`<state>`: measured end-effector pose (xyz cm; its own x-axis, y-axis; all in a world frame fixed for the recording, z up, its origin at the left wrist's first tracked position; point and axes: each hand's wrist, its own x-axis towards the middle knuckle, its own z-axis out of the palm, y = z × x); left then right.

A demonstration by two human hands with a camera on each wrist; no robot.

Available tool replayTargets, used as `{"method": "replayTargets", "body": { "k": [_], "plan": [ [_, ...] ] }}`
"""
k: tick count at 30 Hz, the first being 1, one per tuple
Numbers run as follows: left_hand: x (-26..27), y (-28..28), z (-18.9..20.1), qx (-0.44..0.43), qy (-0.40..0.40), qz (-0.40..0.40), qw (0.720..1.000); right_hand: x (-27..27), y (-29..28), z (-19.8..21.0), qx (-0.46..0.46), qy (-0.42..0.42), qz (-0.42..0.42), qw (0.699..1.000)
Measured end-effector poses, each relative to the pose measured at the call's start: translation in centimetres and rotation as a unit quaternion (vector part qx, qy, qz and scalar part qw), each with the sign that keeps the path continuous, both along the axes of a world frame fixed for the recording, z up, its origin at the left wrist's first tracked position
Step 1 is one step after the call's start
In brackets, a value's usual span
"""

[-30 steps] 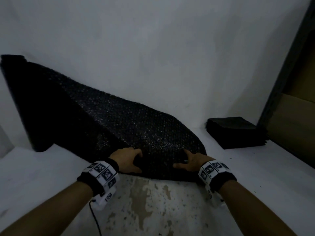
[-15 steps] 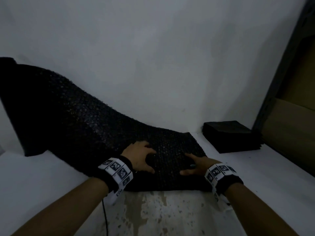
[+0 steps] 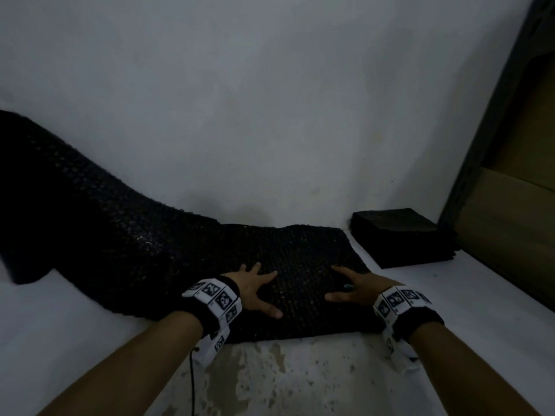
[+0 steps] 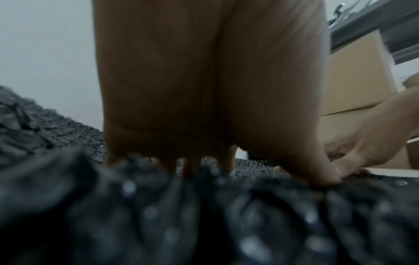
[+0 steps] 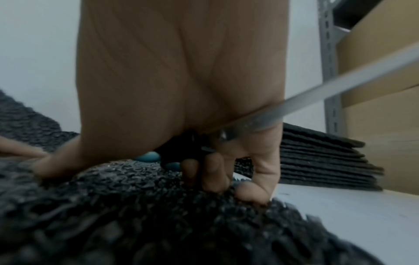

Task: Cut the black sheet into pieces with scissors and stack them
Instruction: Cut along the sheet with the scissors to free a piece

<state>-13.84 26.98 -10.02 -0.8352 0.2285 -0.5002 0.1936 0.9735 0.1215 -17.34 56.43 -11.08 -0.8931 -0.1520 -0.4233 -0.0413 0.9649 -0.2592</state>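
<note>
The black textured sheet (image 3: 150, 250) lies with its right end flat on the white table, while its left part rises off to the left. My left hand (image 3: 258, 289) presses on it with straight, spread fingers (image 4: 192, 165). My right hand (image 3: 357, 288) rests on the sheet's right end with thumb and forefinger spread. Its other fingers (image 5: 211, 172) curl round the scissors (image 5: 317, 96), whose steel blade points up and right and whose blue handle (image 3: 348, 286) peeks out under the palm. A stack of cut black pieces (image 3: 402, 235) sits to the right, by the wall.
A dark metal shelf post (image 3: 486, 124) and cardboard boxes (image 3: 510, 220) stand at the right edge. The white wall is close behind the sheet. The table (image 3: 285, 379) has a worn, stained patch near me, and a thin cable (image 3: 192, 379) hangs from my left wristband.
The sheet's right end has dropped from a raised hump to lying flat on the table. Both hands slid forward over it and spread their fingers.
</note>
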Motion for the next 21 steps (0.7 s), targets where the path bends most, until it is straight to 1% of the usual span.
{"method": "replayTargets", "body": {
  "k": [3, 4, 6, 8, 9, 11, 12, 14, 16, 17, 18, 20, 21],
  "plan": [
    [-0.2, 0.3, 0.0, -0.01, 0.003, -0.001, 1.0, -0.4, 0.1, 0.1, 0.005, 0.001, -0.013, 1.0],
    [-0.2, 0.4, 0.0, -0.018, 0.004, -0.001, 1.0, -0.6, 0.0, 0.3, 0.017, 0.013, -0.024, 0.999],
    [-0.2, 0.5, 0.1, -0.029, 0.003, -0.002, 1.0, -0.6, -0.2, 1.1, 0.036, 0.054, -0.04, 0.997],
    [-0.1, 0.7, 0.2, -0.033, 0.002, -0.002, 0.999, -0.1, -0.6, 2.4, 0.011, 0.098, -0.031, 0.995],
    [0.0, 0.8, 0.3, -0.034, 0.002, 0.0, 0.999, 0.3, -0.8, 3.1, -0.005, 0.134, -0.02, 0.991],
    [0.2, 1.1, 0.6, -0.042, 0.0, 0.003, 0.999, 1.6, -1.5, 4.7, -0.069, 0.219, -0.013, 0.973],
    [0.3, 1.4, 0.8, -0.049, 0.0, 0.002, 0.999, 2.4, -2.0, 5.4, -0.111, 0.262, -0.021, 0.958],
    [0.5, 1.9, 1.3, -0.064, 0.003, 0.003, 0.998, 4.1, -3.0, 6.6, -0.193, 0.337, -0.031, 0.921],
    [0.8, 2.4, 1.6, -0.072, 0.013, -0.001, 0.997, 5.6, -4.2, 7.0, -0.238, 0.4, -0.017, 0.885],
    [0.9, 2.5, 1.8, -0.071, 0.02, -0.004, 0.997, 6.1, -4.6, 6.8, -0.257, 0.415, -0.012, 0.873],
    [1.2, 2.7, 2.0, -0.07, 0.026, -0.005, 0.997, 6.5, -5.1, 6.3, -0.282, 0.408, -0.017, 0.868],
    [1.6, 2.7, 2.3, -0.063, 0.034, -0.005, 0.997, 7.3, -5.5, 5.2, -0.322, 0.38, -0.037, 0.867],
    [1.7, 2.6, 2.4, -0.052, 0.043, -0.005, 0.998, 7.6, -5.5, 4.6, -0.314, 0.377, -0.047, 0.87]
  ]
}}
